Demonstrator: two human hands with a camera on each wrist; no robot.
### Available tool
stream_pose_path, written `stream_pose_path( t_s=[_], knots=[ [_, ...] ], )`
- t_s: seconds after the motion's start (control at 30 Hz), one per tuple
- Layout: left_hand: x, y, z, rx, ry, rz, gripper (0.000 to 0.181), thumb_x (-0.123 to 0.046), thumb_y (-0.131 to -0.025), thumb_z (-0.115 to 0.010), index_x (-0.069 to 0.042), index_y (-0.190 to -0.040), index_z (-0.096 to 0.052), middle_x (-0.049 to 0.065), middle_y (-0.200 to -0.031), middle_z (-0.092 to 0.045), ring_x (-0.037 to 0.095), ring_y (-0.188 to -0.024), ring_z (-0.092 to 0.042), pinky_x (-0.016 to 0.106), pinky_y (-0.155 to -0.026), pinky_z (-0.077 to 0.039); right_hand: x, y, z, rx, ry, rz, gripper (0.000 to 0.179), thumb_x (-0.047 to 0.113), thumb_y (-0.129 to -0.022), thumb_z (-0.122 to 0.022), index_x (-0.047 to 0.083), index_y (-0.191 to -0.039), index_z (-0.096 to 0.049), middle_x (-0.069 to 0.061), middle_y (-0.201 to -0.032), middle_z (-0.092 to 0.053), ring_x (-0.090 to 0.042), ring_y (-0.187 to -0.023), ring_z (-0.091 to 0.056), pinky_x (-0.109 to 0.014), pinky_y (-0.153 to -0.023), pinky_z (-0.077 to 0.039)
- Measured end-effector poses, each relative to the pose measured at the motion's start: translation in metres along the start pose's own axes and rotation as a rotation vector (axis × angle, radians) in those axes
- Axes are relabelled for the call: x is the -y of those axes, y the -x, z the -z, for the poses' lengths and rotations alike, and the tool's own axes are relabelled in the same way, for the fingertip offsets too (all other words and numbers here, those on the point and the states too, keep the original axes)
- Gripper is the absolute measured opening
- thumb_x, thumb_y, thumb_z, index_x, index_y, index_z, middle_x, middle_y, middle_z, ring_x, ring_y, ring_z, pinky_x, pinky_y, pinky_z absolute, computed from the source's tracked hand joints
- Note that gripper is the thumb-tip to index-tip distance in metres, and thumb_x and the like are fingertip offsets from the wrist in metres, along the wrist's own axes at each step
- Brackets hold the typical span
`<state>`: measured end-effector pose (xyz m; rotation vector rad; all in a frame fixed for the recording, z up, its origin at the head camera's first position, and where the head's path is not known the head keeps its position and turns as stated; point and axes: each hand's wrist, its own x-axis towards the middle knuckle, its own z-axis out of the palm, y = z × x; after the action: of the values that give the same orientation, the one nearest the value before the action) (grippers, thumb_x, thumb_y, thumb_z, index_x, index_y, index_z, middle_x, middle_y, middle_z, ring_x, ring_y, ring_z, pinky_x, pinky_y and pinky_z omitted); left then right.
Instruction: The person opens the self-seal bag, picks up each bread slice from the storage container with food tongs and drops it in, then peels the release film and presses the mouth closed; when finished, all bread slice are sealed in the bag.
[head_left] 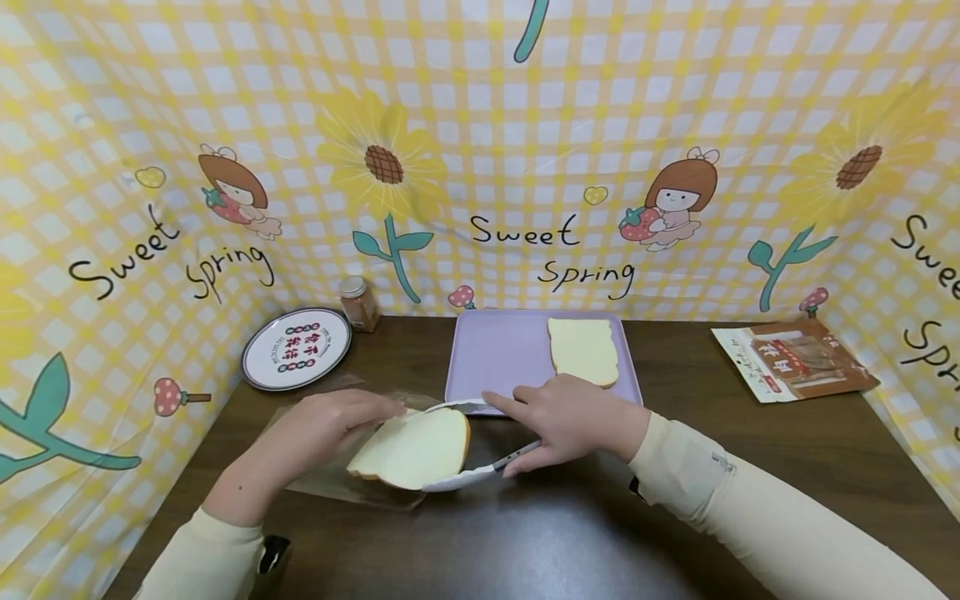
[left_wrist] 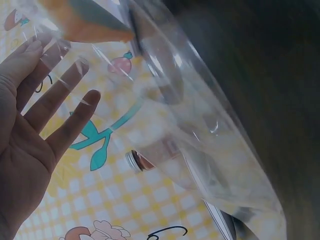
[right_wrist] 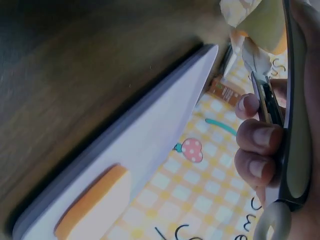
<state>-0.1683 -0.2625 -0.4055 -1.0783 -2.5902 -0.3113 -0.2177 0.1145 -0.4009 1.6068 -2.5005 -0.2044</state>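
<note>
My left hand [head_left: 315,425] pinches a clear plastic bag [head_left: 358,493] between thumb and fingers; its other fingers are spread in the left wrist view. A pale bread slice [head_left: 416,450] with a brown crust sticks out of the bag's mouth, over the table. From the right, my right hand [head_left: 577,417] grips food tongs [right_wrist: 298,115] with pale tips. The tong arms are spread, one at the slice's far edge and the other at its near edge. Another bread slice [head_left: 583,352] lies on the right part of a purple tray [head_left: 495,350] behind the hands.
On the left stand a white plate [head_left: 262,367] with red lettering and a small spice jar [head_left: 359,304] with a metal lid. A brown food packet [head_left: 798,358] lies at the right. A yellow checked cloth [head_left: 510,167] hangs behind the dark wooden table [head_left: 540,542].
</note>
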Motion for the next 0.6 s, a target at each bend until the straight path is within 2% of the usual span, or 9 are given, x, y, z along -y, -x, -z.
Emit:
stream_pose_path(
  t_s=[0.23, 0.47, 0.6],
  knots=[
    [-0.002, 0.001, -0.001, 0.004, 0.024, 0.021, 0.036, -0.009, -0.094, -0.080, -0.028, -0.124, -0.079, -0.013, -0.123, -0.080, 0.013, -0.112, -0.077, 0.038, -0.093, -0.066, 0.009, -0.005, -0.004, -0.024, 0.073, -0.011, 0.099, 0.089, -0.091, -0.050, 0.018, -0.160, -0.049, 0.004, -0.097, -0.067, -0.010, -0.050, -0.044, -0.029, -0.043, -0.037],
    [-0.004, 0.004, 0.001, 0.033, -0.006, 0.071, 0.036, -0.010, -0.095, -0.079, -0.025, -0.127, -0.079, -0.012, -0.127, -0.079, 0.013, -0.114, -0.078, 0.039, -0.094, -0.066, 0.015, -0.007, -0.010, -0.001, 0.030, -0.014, 0.100, 0.089, -0.091, -0.051, 0.018, -0.162, -0.046, 0.004, -0.096, -0.066, -0.010, -0.050, -0.044, -0.028, -0.043, -0.034],
    [-0.005, 0.004, 0.003, 0.042, -0.018, 0.091, 0.037, -0.009, -0.096, -0.078, -0.025, -0.129, -0.078, -0.011, -0.127, -0.079, 0.013, -0.113, -0.078, 0.039, -0.094, -0.066, 0.018, -0.007, -0.013, -0.026, 0.044, -0.014, 0.100, 0.090, -0.091, -0.051, 0.018, -0.161, -0.047, 0.005, -0.095, -0.066, -0.010, -0.049, -0.039, -0.027, -0.041, -0.030]
  ],
)
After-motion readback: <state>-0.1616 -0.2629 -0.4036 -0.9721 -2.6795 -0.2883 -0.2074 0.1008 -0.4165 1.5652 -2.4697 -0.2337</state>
